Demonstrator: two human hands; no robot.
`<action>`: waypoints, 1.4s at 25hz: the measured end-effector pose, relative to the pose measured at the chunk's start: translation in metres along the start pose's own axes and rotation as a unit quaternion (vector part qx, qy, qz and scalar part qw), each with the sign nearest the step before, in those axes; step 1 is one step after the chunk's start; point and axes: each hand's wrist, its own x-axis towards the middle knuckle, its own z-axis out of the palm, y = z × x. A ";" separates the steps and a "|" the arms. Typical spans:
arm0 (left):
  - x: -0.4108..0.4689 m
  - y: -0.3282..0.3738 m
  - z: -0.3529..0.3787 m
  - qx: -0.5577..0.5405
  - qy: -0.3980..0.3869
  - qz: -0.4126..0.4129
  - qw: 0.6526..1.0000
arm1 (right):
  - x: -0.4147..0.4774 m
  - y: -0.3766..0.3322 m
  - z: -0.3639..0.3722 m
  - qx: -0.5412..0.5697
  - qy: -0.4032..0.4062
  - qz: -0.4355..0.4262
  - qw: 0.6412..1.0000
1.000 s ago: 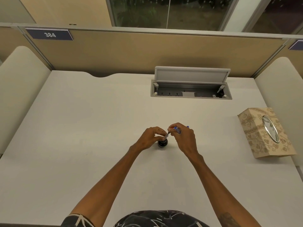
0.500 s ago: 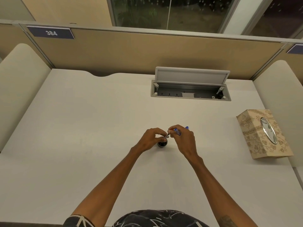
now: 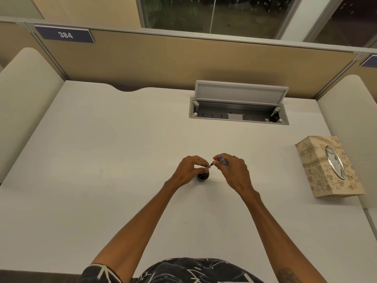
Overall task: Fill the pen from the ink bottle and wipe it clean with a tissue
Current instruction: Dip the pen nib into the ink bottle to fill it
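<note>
Nearest the viewer, two bare forearms reach out over the white table (image 3: 122, 160) and meet at its middle. There the left hand (image 3: 188, 170) curls its fingers round the upper part of a small, dark, round glass ink bottle (image 3: 202, 177) standing on the table. The right hand (image 3: 232, 170) pinches a slim blue pen (image 3: 222, 160), which slants down and to the left with its thin tip just over the bottle, close to the left fingertips. Whether the tip reaches the ink cannot be told.

The main risk is ink on the pale table. The bottle is small and probably light, so a sideways nudge from the pen, or a slackening left grip, could tip it. A wet tip lifted out too fast may drip onto the table or the left fingers, which sit right beside it.

Further off to the right, well apart from the hands, stands a beige floral tissue box (image 3: 328, 166) with an oval metal opening. A long reach for it with an inky pen invites drips along the way.

Beyond, a grey cable tray (image 3: 238, 117) lies open.
</note>
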 end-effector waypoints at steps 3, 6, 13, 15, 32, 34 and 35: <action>0.002 0.002 0.000 0.015 0.000 0.016 1.000 | 0.003 -0.004 -0.006 -0.047 0.011 0.014 0.999; 0.001 0.003 0.000 0.024 0.001 0.026 0.999 | 0.004 -0.008 -0.005 -0.080 0.014 0.041 0.996; 0.002 0.003 -0.002 0.067 -0.011 0.027 0.997 | 0.004 -0.014 -0.007 -0.140 -0.016 0.015 0.990; 0.002 0.003 -0.001 0.086 -0.009 0.024 0.996 | 0.003 -0.014 -0.008 -0.162 -0.023 0.005 0.986; 0.000 0.002 -0.001 0.092 0.008 0.018 0.996 | 0.003 -0.019 -0.005 -0.190 -0.017 0.027 0.981; -0.001 0.003 -0.001 0.083 0.008 0.015 0.996 | 0.004 -0.018 -0.008 -0.183 -0.019 0.024 0.983; -0.001 0.003 -0.001 0.079 0.008 0.013 0.997 | 0.005 -0.017 -0.009 -0.176 -0.024 0.019 0.984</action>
